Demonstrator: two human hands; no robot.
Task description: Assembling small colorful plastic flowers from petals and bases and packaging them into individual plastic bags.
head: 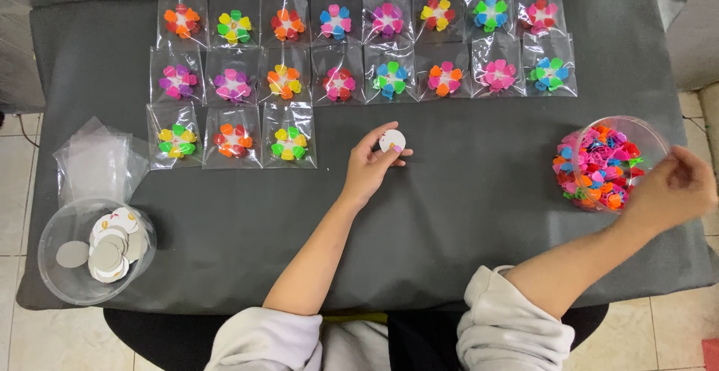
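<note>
My left hand (371,165) holds a small white round card disc (392,141) upright between thumb and fingers, above the middle of the dark grey table cover (464,214). My right hand (674,187) hovers at the near right side of a clear tub (603,163) filled with small multicoloured plastic clips; its fingers are curled and blurred, so I cannot see whether it holds a clip. Rows of clear bags (341,83), each with a disc ringed by coloured clips, lie along the far side.
A clear round tub (93,250) of white and grey card discs stands at the near left corner. Behind it lies a stack of clear plastic bags (97,163). Tiled floor shows past the table's edges.
</note>
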